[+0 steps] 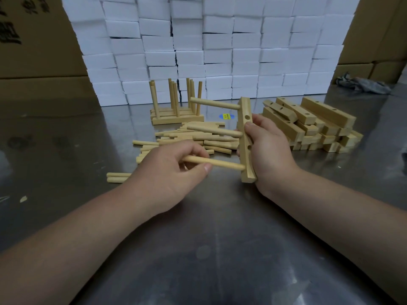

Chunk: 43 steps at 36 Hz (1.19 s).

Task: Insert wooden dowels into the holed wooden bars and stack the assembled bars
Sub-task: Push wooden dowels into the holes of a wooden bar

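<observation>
I see my right hand (267, 148) clamped around a pale rectangular wooden bar with drilled holes (247, 139), held on end above the brushed steel bench (198, 249). Two round wooden dowels already project leftward from the bar: an upper dowel (214, 103) and a middle dowel (214, 130). My left hand (169, 172) pinches a third light wooden dowel (214, 162) between thumb and fingers, its right tip meeting the bar's lowest hole. Two holes in the bar are open. Behind my left hand lies a loose pile of wooden dowels (189, 139). Farther back stands a stack of assembled bars with upright dowels (176, 106). To the right sits a heap of unfilled holed wooden bars (312, 124). A wall of white foam blocks (209, 47) backs the bench.
</observation>
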Each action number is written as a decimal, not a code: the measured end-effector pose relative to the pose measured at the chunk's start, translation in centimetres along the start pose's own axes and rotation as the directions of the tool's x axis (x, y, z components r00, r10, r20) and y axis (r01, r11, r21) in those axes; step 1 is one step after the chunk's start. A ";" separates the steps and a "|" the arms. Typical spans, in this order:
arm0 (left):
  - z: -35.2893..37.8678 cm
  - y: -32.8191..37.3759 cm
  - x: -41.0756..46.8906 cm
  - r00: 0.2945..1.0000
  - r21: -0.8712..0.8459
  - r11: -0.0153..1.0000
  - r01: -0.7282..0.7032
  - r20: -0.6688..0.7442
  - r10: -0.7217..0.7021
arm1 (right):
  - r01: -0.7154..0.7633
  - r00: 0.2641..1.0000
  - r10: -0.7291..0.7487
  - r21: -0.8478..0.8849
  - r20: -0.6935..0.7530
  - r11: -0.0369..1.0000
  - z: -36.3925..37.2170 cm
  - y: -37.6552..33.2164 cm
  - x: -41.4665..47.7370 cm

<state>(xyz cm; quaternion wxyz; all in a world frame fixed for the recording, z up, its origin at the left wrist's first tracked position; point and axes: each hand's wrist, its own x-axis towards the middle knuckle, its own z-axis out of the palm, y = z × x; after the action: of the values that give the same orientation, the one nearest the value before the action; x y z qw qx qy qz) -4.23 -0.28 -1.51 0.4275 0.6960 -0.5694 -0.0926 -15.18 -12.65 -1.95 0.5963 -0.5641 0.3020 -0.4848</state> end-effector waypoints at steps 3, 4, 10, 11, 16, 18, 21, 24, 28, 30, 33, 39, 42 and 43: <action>0.0 -0.1 0.0 0.999 0.032 0.999 -0.027 0.035 0.025 | -0.018 1.000 0.018 0.001 0.011 1.000 0.0 0.0 0.0; 0.0 -0.1 0.0 0.998 0.040 0.998 -0.043 0.044 0.041 | -0.020 1.000 0.019 0.011 0.015 1.000 -0.1 0.0 -0.1; -0.1 -0.1 0.0 0.994 0.047 0.994 -0.102 0.041 0.101 | 0.000 1.000 -0.001 0.022 0.015 1.000 -0.1 -0.3 -0.4; -0.1 -0.1 0.0 0.994 0.054 0.993 -0.105 0.044 0.103 | 0.002 1.000 -0.002 0.018 0.016 1.000 -0.1 -0.2 -0.4; 0.0 -0.2 0.0 0.996 0.065 0.996 -0.067 0.055 0.064 | 0.012 1.000 -0.012 -0.003 0.026 1.000 -0.2 -0.3 -0.5; 0.1 -0.2 -0.1 0.998 0.053 0.998 -0.029 0.054 0.026 | 0.058 0.998 -0.057 -0.033 0.036 0.998 -0.1 -0.3 -0.6; 0.1 -0.3 0.0 0.998 0.040 0.999 0.012 0.054 -0.014 | 0.082 0.996 -0.080 -0.042 0.041 0.996 -0.1 -0.4 -0.6; 0.1 -0.3 0.0 0.997 0.044 0.999 0.032 0.068 -0.035 | 0.082 0.996 -0.080 -0.038 0.037 0.996 -0.1 -0.3 -0.6; 0.1 -0.4 0.1 0.994 0.027 0.998 0.064 0.090 -0.066 | 0.108 0.993 -0.106 -0.037 0.046 0.993 0.1 -0.2 -0.6; 0.0 -0.5 0.1 0.990 0.028 0.997 0.072 0.116 -0.075 | 0.115 0.992 -0.113 -0.033 0.053 0.993 0.1 -0.1 -0.6; 0.0 -0.5 0.1 0.990 0.015 0.998 0.062 0.129 -0.063 | 0.116 0.992 -0.112 -0.050 0.064 0.992 0.1 0.0 -0.6; 0.3 -0.2 0.1 0.996 -0.005 0.998 0.070 0.047 -0.070 | 0.127 0.991 -0.125 -0.062 0.044 0.990 0.2 -0.1 -0.3; 0.3 -0.1 0.4 0.993 -0.120 0.988 0.099 -0.057 -0.106 | 0.093 0.996 -0.092 -0.046 0.007 0.995 0.2 0.2 0.0; 0.2 -0.2 0.5 0.985 -0.191 0.975 0.114 -0.107 -0.136 | 0.072 0.997 -0.072 -0.037 -0.009 0.997 0.1 0.3 0.2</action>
<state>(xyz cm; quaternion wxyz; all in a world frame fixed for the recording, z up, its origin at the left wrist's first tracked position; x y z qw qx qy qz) -4.05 -0.84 -1.63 0.5168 0.6921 -0.4869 -0.1297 -14.97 -12.79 -2.17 0.5663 -0.5829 0.2934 -0.5035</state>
